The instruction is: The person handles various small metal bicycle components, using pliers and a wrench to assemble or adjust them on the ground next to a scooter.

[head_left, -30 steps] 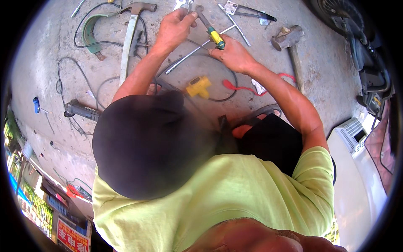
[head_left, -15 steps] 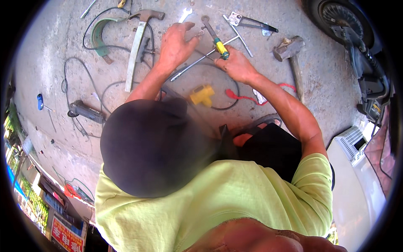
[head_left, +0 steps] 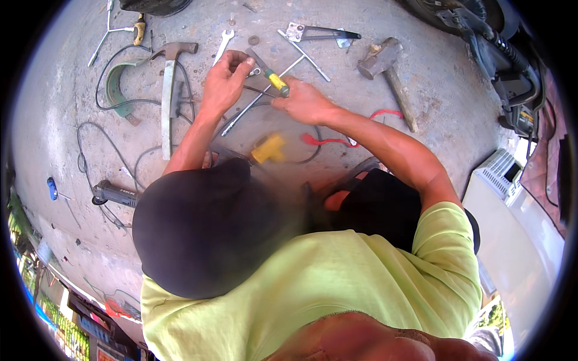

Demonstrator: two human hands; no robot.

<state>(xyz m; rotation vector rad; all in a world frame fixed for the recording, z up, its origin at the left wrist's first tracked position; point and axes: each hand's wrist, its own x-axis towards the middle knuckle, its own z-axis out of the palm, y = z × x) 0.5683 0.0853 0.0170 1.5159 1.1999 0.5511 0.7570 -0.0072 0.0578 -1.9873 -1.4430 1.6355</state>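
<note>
My left hand [head_left: 223,87] has its thumb and fingertips drawn together beside the grey end of a screwdriver [head_left: 276,83] with a yellow-and-green handle. Whatever it pinches is too small to tell. A small metal ring [head_left: 254,71] shows by its thumb. My right hand [head_left: 306,102] is curled at the screwdriver's handle end, its fingers closed there. A thin dark rod [head_left: 260,91] runs from its fingertips toward the left hand. Beneath both hands a T-handled socket wrench [head_left: 263,94] lies on the concrete. An open-end wrench [head_left: 225,43] lies just beyond the left hand.
A claw hammer [head_left: 170,90], green curved metal strap [head_left: 114,87], sledgehammer [head_left: 379,59], black bracket [head_left: 328,32] and angle grinder [head_left: 113,194] lie around. Cables loop at left. A blurred yellow piece [head_left: 269,148] and red cord [head_left: 330,142] are nearer. A black cap [head_left: 201,234] hides the middle.
The view has shifted, so floor items sit farther left and lower. My left hand's fingers, spread before, have come together near the screwdriver's end. My right hand stays at the handle.
</note>
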